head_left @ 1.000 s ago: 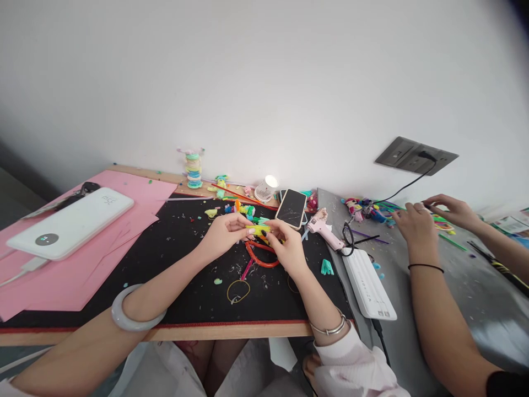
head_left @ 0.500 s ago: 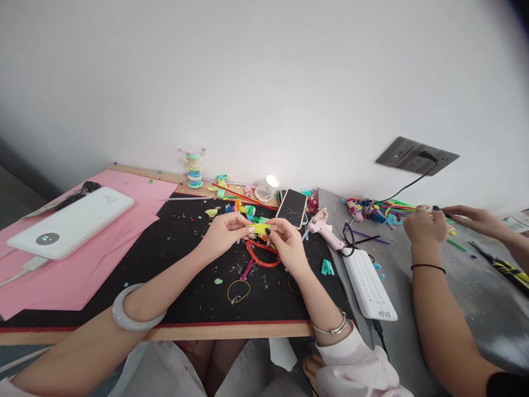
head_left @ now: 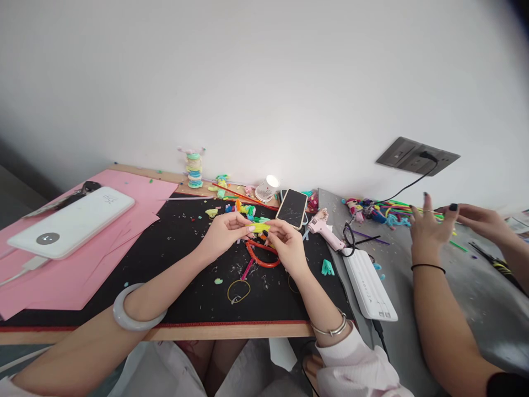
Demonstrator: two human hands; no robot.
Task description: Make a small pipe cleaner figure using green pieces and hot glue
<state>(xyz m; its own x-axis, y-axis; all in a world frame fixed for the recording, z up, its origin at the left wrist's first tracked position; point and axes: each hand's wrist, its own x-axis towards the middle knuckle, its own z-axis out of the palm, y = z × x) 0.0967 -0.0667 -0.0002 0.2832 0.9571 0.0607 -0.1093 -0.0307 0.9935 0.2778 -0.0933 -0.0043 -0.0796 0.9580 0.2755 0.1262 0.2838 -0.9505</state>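
Observation:
Between my two hands is a short yellow pipe-cleaner piece (head_left: 259,227), lying level above the black mat (head_left: 182,275). My left hand (head_left: 227,231) pinches its left end with thumb and fingers. Its right end sits in the fingertips of my right hand (head_left: 286,242). Just below them on the mat lies a curved red-orange pipe-cleaner loop (head_left: 264,262), with a magenta piece (head_left: 247,269) beside it. A rubber band (head_left: 238,292) rests closer to the front edge. Colourful pipe-cleaner bits (head_left: 246,209) are bunched behind my hands.
A pink glue gun (head_left: 326,229), a phone (head_left: 291,208) and a white power bank (head_left: 369,284) lie to the right. A paper cup (head_left: 266,188) stands by the wall. On the left, pink paper (head_left: 82,281) carries another power bank (head_left: 74,223). A co-worker's hands (head_left: 432,229) are at far right.
My hands stay nearly in place, and the right fingers shift slightly on the yellow piece. At far right, the co-worker's nearer hand has spread its fingers.

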